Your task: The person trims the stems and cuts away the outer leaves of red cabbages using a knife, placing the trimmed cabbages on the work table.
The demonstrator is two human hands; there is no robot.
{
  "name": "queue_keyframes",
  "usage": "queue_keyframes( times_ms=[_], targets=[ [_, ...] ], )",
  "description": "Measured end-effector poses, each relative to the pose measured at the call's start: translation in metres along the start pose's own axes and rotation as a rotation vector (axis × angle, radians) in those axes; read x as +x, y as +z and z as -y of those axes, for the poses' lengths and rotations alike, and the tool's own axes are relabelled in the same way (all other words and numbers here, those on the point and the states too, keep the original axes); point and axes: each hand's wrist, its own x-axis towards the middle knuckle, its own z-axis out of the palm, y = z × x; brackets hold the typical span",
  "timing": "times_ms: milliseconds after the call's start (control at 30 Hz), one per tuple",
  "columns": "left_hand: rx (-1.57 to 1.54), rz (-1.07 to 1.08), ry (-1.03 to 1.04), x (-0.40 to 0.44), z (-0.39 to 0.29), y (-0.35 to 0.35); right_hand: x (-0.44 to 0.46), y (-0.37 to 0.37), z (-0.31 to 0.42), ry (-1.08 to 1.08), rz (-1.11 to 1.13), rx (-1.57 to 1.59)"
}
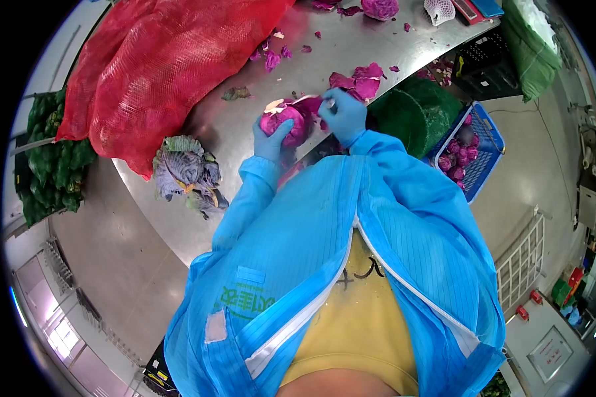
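A purple cabbage (290, 127) rests against the steel table, its pale cut stem end showing at the upper left. Wearing a blue glove, my left hand (270, 140) is closed around its near left side. My right hand (344, 116), gloved too, is closed at the cabbage's right, with a purple outer leaf (309, 104) stretched between its fingers and the head. Something small and shiny shows at those fingertips; I cannot make out what it is. Just beyond my right hand lie loose purple leaves (361, 81).
A big red mesh sack (159, 66) covers the table's left part, with wilted outer leaves (185, 169) nearby. Another cabbage (380, 8) sits at the far side. Right of the table are a green bag-like liner (417, 112), a blue crate (487, 159) holding several cabbages, and a black crate (487, 63).
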Motion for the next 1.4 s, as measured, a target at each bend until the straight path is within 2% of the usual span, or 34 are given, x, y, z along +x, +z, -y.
queue_keyframes(
  times_ms=[67, 200, 267, 333, 400, 467, 533, 567, 633, 667, 733, 767, 800, 867, 900, 933, 1000, 1033, 1067, 1100, 1200, 1267, 1333, 1400],
  targets=[
    [0.213, 0.153, 0.194, 0.004, 0.005, -0.008, 0.016, 0.000, -0.006, -0.009, -0.123, -0.033],
    [0.355, 0.273, 0.258, 0.007, 0.003, -0.013, 0.044, -0.009, -0.015, 0.053, -0.205, -0.084],
    [0.281, 0.260, 0.209, 0.000, -0.007, -0.007, 0.055, -0.020, -0.027, 0.163, 0.049, -0.368],
    [0.033, 0.222, 0.030, -0.002, -0.015, -0.004, 0.052, -0.024, -0.027, 0.136, 0.097, -0.383],
    [0.035, 0.205, -0.006, 0.000, -0.018, -0.007, 0.037, -0.020, -0.015, 0.114, 0.092, -0.074],
    [-0.092, 0.280, -0.120, 0.000, -0.019, -0.009, 0.030, -0.014, -0.001, -0.006, 0.341, 0.120],
    [-0.116, 0.354, -0.165, 0.001, -0.020, -0.011, 0.030, -0.001, 0.005, -0.215, 0.431, 0.151],
    [-0.142, 0.426, -0.207, -0.001, -0.020, -0.012, 0.033, 0.001, 0.004, -0.210, 0.428, 0.150],
    [-0.184, 0.508, -0.266, -0.012, -0.032, -0.006, 0.042, 0.004, 0.001, -0.222, 0.641, 0.133],
    [-0.227, 0.588, -0.317, -0.022, -0.043, -0.002, 0.046, 0.001, 0.002, -0.220, 0.645, 0.135],
    [-0.210, 0.598, -0.279, -0.039, -0.059, 0.007, 0.063, -0.014, 0.024, -0.258, 0.878, 0.011],
    [-0.181, 0.533, -0.360, -0.032, -0.051, 0.001, 0.066, -0.018, 0.030, -0.372, 0.852, -0.094],
    [-0.152, 0.467, -0.438, -0.031, -0.050, 0.000, 0.063, -0.018, 0.034, -0.372, 0.850, -0.095],
    [-0.134, 0.471, -0.448, -0.029, -0.049, -0.001, 0.057, -0.015, 0.045, -0.459, 0.733, -0.302],
    [-0.119, 0.472, -0.459, -0.029, -0.050, 0.000, 0.051, -0.010, 0.039, -0.420, 0.590, -0.192],
    [-0.117, 0.475, -0.458, -0.028, -0.047, -0.001, 0.050, -0.007, 0.033, -0.421, 0.586, -0.194],
    [-0.205, 0.550, -0.401, -0.024, -0.040, -0.006, 0.053, -0.004, 0.021, 0.121, 0.243, -0.110],
    [-0.206, 0.548, -0.394, -0.023, -0.040, -0.004, 0.051, -0.009, 0.016, 0.285, 0.154, 0.116],
    [-0.334, 0.541, -0.349, -0.022, -0.040, -0.001, 0.048, -0.017, 0.010, 0.325, 0.172, 0.176],
    [-0.462, 0.534, -0.307, -0.022, -0.039, 0.001, 0.040, -0.022, 0.008, 0.331, 0.189, 0.238],
    [-0.452, 0.595, -0.385, -0.011, -0.042, -0.007, 0.017, -0.027, 0.016, 0.342, 0.252, 0.348],
    [-0.454, 0.544, -0.380, -0.012, -0.040, -0.004, 0.007, -0.029, 0.040, 0.379, 0.266, 0.423],
    [-0.497, 0.486, -0.397, -0.010, -0.038, -0.001, -0.001, -0.023, 0.053, 0.014, 0.160, 0.225],
    [-0.498, 0.487, -0.389, -0.010, -0.033, 0.001, -0.005, -0.019, 0.051, -0.033, 0.166, 0.118]
  ],
)
